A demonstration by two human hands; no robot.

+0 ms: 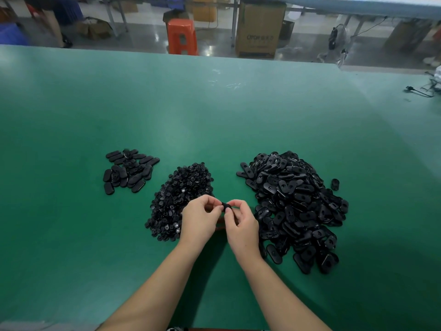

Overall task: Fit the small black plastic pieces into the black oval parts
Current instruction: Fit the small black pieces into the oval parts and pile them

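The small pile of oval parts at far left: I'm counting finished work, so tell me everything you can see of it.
The small pile of oval parts is a low, loose heap of glossy black plastic ovals, mostly lying flat, some overlapping. It rests on the green table, apart from the middle heap of small pieces. Neither hand touches it. Whether pieces are fitted inside cannot be told.

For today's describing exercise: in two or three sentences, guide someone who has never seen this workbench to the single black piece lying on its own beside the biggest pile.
Start at the green table and find the largest heap of black oval parts, to the right of the hands. Just off its upper right edge sits a lone black piece. Unlike the flat ovals, it is short, roundish and touches no pile.
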